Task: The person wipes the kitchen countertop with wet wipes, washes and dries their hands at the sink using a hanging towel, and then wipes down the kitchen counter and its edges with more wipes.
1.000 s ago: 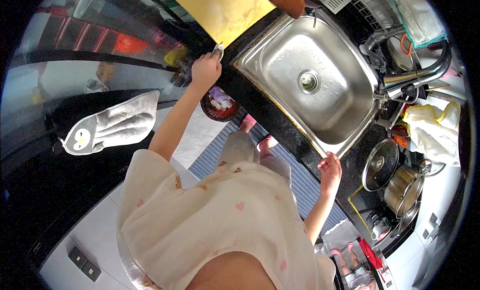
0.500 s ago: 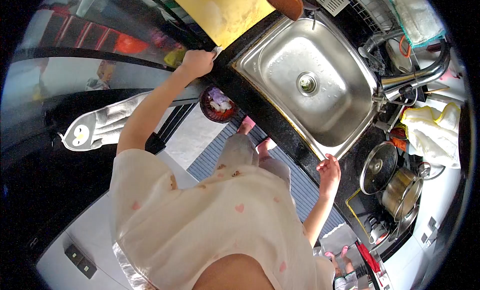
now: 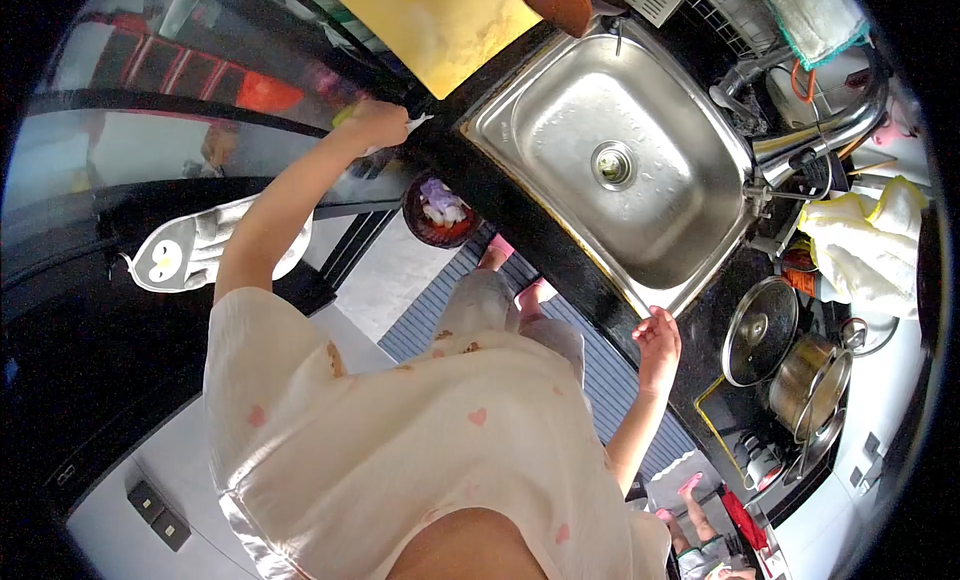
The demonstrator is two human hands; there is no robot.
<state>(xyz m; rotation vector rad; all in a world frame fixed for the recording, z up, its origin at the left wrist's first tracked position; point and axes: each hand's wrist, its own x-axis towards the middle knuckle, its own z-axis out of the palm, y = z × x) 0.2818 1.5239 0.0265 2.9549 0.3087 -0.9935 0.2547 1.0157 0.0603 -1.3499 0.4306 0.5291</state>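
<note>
My left hand is closed around a small white cloth or tissue, whose tip pokes out past the fingers. It is over the dark counter edge, close to the corner of a yellow board. My right hand rests by the near corner of the steel sink, fingers loosely bent and slightly apart, with nothing seen in them. Water drops dot the sink basin, and some greenish scraps lie in its drain.
A dark basket with purple and white contents stands below the counter. Pots and a glass lid sit to the right. A faucet reaches over the sink's right side. Another person's legs show at lower right.
My left hand has moved left and slightly down, away from the board's corner, still gripping the white cloth or tissue. My right hand stays put. The other person's legs have shifted.
</note>
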